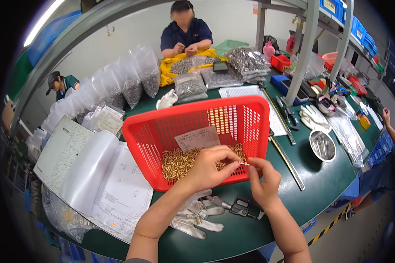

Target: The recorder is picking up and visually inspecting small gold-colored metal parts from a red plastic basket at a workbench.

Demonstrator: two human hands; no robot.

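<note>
Pinched between fingertips of left hand [210,168] and right hand [262,177]: one small brass pin [243,163], held over the front rim of the red basket [162,127]. Heaped inside the basket, more brass pins [177,162] under a paper slip [197,138]. Below the wrists, on the green table [324,179], a caliper [239,205] and white gloves [193,221].

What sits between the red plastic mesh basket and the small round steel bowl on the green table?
In the head view, a long steel ruler lies diagonally on the green table between the red plastic mesh basket and the small round steel bowl.
</note>
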